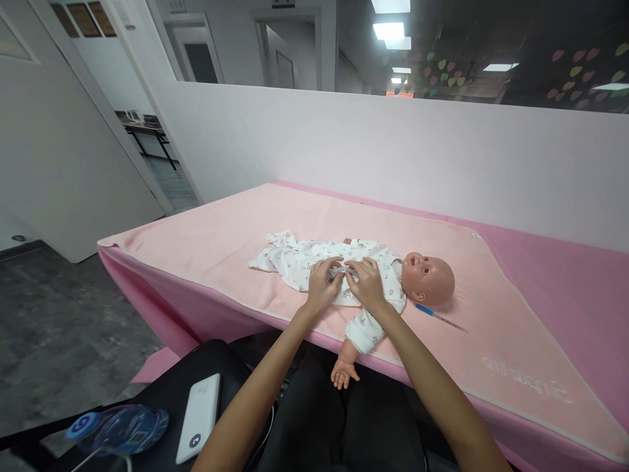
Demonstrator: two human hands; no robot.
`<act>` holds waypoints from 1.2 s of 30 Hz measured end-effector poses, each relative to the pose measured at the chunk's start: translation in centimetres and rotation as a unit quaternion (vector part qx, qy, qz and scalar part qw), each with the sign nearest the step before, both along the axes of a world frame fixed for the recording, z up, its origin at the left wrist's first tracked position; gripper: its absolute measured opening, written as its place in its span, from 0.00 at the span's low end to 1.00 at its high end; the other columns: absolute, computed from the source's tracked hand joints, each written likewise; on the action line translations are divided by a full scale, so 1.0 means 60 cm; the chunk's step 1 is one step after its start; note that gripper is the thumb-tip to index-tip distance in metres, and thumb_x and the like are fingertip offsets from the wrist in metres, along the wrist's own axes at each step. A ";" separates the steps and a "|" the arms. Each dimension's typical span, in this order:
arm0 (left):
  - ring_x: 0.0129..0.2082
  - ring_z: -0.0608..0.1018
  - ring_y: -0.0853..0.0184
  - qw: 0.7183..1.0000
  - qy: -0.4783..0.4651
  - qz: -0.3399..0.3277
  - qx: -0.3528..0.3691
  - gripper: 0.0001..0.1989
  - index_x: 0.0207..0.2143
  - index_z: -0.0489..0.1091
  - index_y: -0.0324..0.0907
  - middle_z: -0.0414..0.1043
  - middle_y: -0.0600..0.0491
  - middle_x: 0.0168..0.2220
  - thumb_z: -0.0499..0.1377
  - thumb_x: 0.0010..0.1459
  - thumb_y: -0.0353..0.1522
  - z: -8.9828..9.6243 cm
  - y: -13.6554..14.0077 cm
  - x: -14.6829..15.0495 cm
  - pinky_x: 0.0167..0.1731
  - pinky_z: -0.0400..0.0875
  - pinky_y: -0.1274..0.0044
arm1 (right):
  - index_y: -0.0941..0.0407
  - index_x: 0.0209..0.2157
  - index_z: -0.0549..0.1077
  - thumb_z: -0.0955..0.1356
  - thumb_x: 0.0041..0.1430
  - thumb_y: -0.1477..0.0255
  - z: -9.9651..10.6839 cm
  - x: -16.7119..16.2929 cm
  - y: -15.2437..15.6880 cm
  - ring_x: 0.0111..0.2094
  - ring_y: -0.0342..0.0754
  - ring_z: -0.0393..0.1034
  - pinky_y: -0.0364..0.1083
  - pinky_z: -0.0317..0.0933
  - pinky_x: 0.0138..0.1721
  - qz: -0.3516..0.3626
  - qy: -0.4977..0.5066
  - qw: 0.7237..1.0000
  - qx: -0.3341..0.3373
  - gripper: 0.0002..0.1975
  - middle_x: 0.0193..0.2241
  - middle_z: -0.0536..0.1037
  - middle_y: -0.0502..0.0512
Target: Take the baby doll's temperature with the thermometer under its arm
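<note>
A baby doll (435,278) lies on its back on the table, its head to the right. It wears a white printed romper (295,262), and one of its arms hangs over the near table edge. At the middle of the romper's front, my left hand (324,282) pinches the fabric. Close beside it, my right hand (364,278) has its fingers closed on the same opening of the cloth. The fingertips of both hands nearly meet. Whether a snap or button lies between them is too small to make out.
A thin tool with a blue handle (437,316) lies near the doll's head. The table carries a pink cover (206,242) and stands against a white wall (393,157). At lower left, a water bottle (128,429) and a white power bank (199,416) rest on a black chair.
</note>
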State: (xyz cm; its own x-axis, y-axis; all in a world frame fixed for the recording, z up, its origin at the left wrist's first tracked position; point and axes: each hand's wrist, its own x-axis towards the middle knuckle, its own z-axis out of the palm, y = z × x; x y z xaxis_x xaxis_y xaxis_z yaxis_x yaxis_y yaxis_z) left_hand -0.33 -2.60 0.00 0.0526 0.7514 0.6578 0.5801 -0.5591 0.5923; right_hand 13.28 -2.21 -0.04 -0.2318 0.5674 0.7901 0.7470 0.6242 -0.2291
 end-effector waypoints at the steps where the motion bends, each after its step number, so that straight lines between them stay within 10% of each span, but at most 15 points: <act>1: 0.37 0.71 0.65 1.000 -0.012 -0.003 -0.007 0.14 0.42 0.66 0.46 0.72 0.54 0.34 0.55 0.51 0.29 -0.001 0.001 -0.001 0.43 0.62 0.71 | 0.55 0.37 0.70 0.62 0.56 0.76 -0.001 0.001 0.001 0.35 0.47 0.69 0.51 0.56 0.49 0.002 0.009 1.000 -0.006 0.08 0.30 0.77 0.51; 17: 0.33 0.74 0.66 0.988 -0.114 -0.084 -0.056 0.17 0.38 0.66 0.43 0.73 0.56 0.27 0.50 0.45 0.24 0.000 0.002 -0.006 0.39 0.65 0.72 | 0.54 0.27 0.73 0.61 0.52 0.78 0.004 -0.002 -0.001 0.33 0.47 0.69 0.50 0.59 0.49 0.022 0.097 0.995 -0.030 0.10 0.26 0.77 0.51; 36: 0.33 0.70 0.67 0.998 0.030 -0.043 0.015 0.12 0.37 0.66 0.45 0.70 0.57 0.29 0.52 0.48 0.26 0.001 -0.008 -0.002 0.39 0.60 0.72 | 0.54 0.29 0.73 0.62 0.54 0.78 0.005 -0.001 -0.002 0.32 0.46 0.66 0.49 0.59 0.44 -0.006 0.095 0.995 -0.009 0.09 0.26 0.74 0.51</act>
